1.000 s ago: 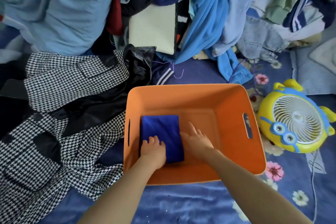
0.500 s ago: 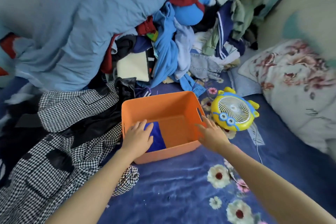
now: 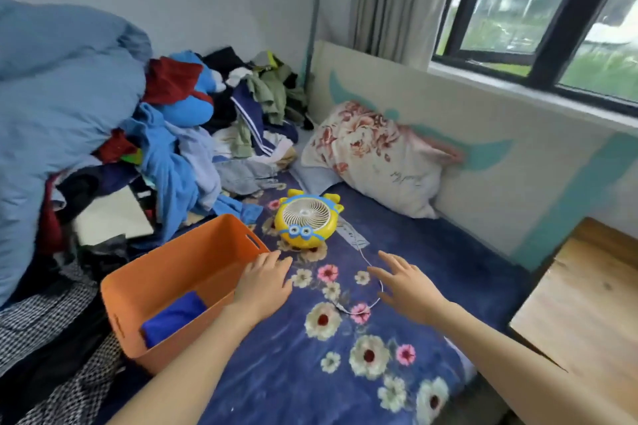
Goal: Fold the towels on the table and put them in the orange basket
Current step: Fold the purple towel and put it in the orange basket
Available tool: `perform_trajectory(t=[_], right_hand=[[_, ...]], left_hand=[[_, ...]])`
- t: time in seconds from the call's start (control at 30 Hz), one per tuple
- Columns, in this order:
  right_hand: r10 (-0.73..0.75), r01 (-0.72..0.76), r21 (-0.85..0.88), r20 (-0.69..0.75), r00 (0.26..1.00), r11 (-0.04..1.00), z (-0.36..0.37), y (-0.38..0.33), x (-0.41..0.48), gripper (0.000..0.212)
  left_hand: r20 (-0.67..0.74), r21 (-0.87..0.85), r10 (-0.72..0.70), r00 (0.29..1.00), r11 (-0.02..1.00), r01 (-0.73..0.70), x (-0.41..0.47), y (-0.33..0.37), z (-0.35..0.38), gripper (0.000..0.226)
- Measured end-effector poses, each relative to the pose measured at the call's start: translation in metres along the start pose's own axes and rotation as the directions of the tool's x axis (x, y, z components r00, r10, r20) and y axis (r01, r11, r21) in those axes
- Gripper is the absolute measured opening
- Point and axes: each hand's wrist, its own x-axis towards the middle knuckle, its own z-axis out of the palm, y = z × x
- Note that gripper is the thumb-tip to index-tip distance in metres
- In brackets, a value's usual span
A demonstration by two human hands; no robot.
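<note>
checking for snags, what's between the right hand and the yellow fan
A thin white cable lying on the flowered blanket, shown in the head view.

- The orange basket (image 3: 193, 260) stands on a blue flowered blanket (image 3: 276, 376).
- A folded blue towel (image 3: 176, 316) lies inside the basket, at its near end.
- The left hand (image 3: 264, 283), fingers straight, is at the basket's right wall.
- The right hand (image 3: 407, 286), fingers spread, hovers over the blanket, near a white cable (image 3: 374, 272).
- A yellow fan (image 3: 307, 217) lies just beyond the basket.

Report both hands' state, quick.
Left hand: open, holding nothing, beside the orange basket.
Right hand: open, fingers spread, holding nothing.
</note>
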Motion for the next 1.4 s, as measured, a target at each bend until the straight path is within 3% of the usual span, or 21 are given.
perform_trajectory(t=[0.07, 0.17, 0.2, 0.27, 0.37, 0.43, 0.53, 0.6, 0.67, 0.83, 1.0, 1.17, 1.4], right_hand=[[0.021, -0.023, -0.041, -0.05, 0.999, 0.999, -0.001, 0.025, -0.04, 0.052], [0.091, -0.086, 0.05, -0.105, 0.99, 0.995, 0.003, 0.066, -0.102, 0.05], [0.145, -0.141, 0.065, -0.05, 0.988, 0.988, 0.004, 0.078, -0.128, 0.05], [0.205, -0.204, 0.032, -0.054, 0.977, 0.979, 0.016, 0.109, -0.186, 0.051], [0.288, -0.275, 0.122, -0.11, 0.951, 0.954, 0.016, 0.148, -0.257, 0.055], [0.379, -0.354, 0.156, -0.182, 0.907, 0.922, 0.018, 0.171, -0.307, 0.052], [0.527, -0.504, 0.172, -0.139, 0.838, 0.846, 0.027, 0.2, -0.373, 0.049], [0.591, -0.562, 0.19, -0.184, 0.785, 0.805, 0.031, 0.22, -0.409, 0.05], [0.642, -0.624, 0.154, -0.175, 0.746, 0.766, 0.034, 0.236, -0.44, 0.049], [0.754, -0.738, 0.16, -0.19, 0.629, 0.656, 0.046, 0.267, -0.496, 0.057], [0.806, -0.771, 0.234, -0.193, 0.56, 0.592, 0.062, 0.299, -0.518, 0.046], [0.827, -0.803, 0.206, -0.077, 0.557, 0.56, 0.074, 0.344, -0.526, 0.049], [0.891, -0.873, 0.257, 0.079, 0.446, 0.414, 0.091, 0.431, -0.538, 0.048]], left_hand=[[-0.007, 0.011, 0.05, 0.999, 0.999, -0.05, 0.001, 0.041, -0.001, 0.053], [0.0, 0.023, 0.085, 0.996, 0.996, -0.085, -0.002, 0.104, 0.003, 0.053], [-0.008, 0.011, 0.108, 0.994, 0.994, -0.108, -0.006, 0.128, 0.006, 0.05], [-0.039, -0.006, 0.218, 0.975, 0.976, -0.218, -0.015, 0.181, 0.022, 0.041], [-0.018, 0.003, 0.336, 0.942, 0.942, -0.336, -0.022, 0.252, 0.055, 0.035], [-0.008, 0.033, 0.445, 0.896, 0.895, -0.444, -0.028, 0.308, 0.061, 0.032], [-0.016, 0.057, 0.546, 0.838, 0.837, -0.544, -0.035, 0.385, 0.061, 0.033], [-0.042, 0.055, 0.59, 0.806, 0.807, -0.588, -0.037, 0.43, 0.056, 0.032], [-0.056, -0.01, 0.63, 0.775, 0.776, -0.631, -0.05, 0.474, 0.039, 0.032], [-0.096, -0.181, 0.692, 0.716, 0.695, -0.696, -0.056, 0.551, 0.042, 0.043], [-0.115, -0.26, 0.717, 0.688, 0.647, -0.717, -0.042, 0.589, 0.065, 0.045], [-0.081, -0.315, 0.687, 0.722, 0.669, -0.673, -0.001, 0.618, 0.099, 0.044], [0.069, -0.325, 0.625, 0.778, 0.751, -0.575, 0.069, 0.687, 0.14, 0.044]])
